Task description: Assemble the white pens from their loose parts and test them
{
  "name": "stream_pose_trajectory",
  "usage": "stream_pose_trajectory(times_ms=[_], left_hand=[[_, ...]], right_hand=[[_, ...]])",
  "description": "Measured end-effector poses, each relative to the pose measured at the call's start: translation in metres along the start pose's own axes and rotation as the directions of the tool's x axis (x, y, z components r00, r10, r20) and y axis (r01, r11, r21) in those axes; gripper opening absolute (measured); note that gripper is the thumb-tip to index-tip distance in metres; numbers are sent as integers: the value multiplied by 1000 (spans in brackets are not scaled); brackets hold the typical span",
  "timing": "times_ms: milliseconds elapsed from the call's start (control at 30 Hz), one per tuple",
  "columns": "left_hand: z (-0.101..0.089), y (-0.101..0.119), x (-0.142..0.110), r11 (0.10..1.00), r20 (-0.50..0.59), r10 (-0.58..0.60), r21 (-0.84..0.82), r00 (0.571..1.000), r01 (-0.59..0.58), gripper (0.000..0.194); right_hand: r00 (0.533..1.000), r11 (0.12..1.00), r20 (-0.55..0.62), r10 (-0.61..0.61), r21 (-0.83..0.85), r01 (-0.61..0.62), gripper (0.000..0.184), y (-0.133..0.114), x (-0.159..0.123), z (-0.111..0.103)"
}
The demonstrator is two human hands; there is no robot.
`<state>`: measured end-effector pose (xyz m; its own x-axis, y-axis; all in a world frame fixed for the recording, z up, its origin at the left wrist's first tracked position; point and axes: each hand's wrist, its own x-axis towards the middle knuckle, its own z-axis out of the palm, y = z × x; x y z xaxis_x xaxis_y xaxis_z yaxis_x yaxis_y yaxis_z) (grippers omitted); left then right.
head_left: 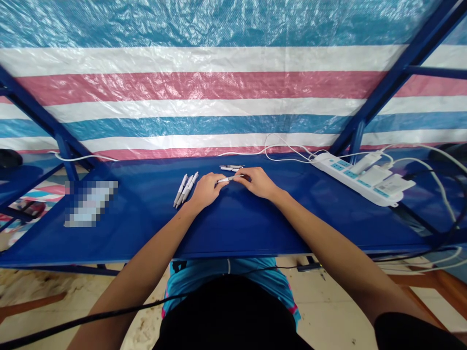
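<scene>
- Now the left hand (pixel 206 190) and right hand (pixel 256 182) are both gripping a white pen (pixel 228 179) between them, over the blue desk (pixel 237 228).
- Loose pens (pixel 184 188) are lying just beside the left grip.
- Light, stiff and slick, it is calling for a hold on the barrel.

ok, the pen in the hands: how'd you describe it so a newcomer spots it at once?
On the blue table, left of the power strip, the left hand and right hand meet. The pen is the white one held between them; the bunch of pens by the left hand and the pens just behind lie on the table, not in the hands.
</scene>
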<state>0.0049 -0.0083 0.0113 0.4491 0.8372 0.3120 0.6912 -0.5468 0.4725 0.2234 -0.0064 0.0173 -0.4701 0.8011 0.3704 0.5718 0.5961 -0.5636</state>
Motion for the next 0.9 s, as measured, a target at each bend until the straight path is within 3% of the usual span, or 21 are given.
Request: stream_pose_trajectory(times_ms=[333, 633, 733, 800, 900], left_hand=[[0, -2, -1, 999, -60, 40, -25, 997, -41, 31], [1, -1, -2, 992, -56, 71, 110, 996, -64, 34], [3, -3, -1, 995, -76, 18, 104, 997, -10, 29], [4, -7, 1, 997, -160, -43, 54, 986, 52, 22], [5, -15, 4, 967, -294, -212, -203, 932, 156, 30]], right_hand=[[1000, 998, -16, 4, 59, -3, 48, -3, -1, 1], [996, 992, 52, 76, 101, -81, 42, -5, 2, 2], [994, 989, 41, 106, 95, -109, 45, -4, 3, 3], [993, 987, -3, 120, 103, -119, 46, -4, 3, 3], [987, 982, -86, 137, 144, -124, 48, -6, 2, 3]])
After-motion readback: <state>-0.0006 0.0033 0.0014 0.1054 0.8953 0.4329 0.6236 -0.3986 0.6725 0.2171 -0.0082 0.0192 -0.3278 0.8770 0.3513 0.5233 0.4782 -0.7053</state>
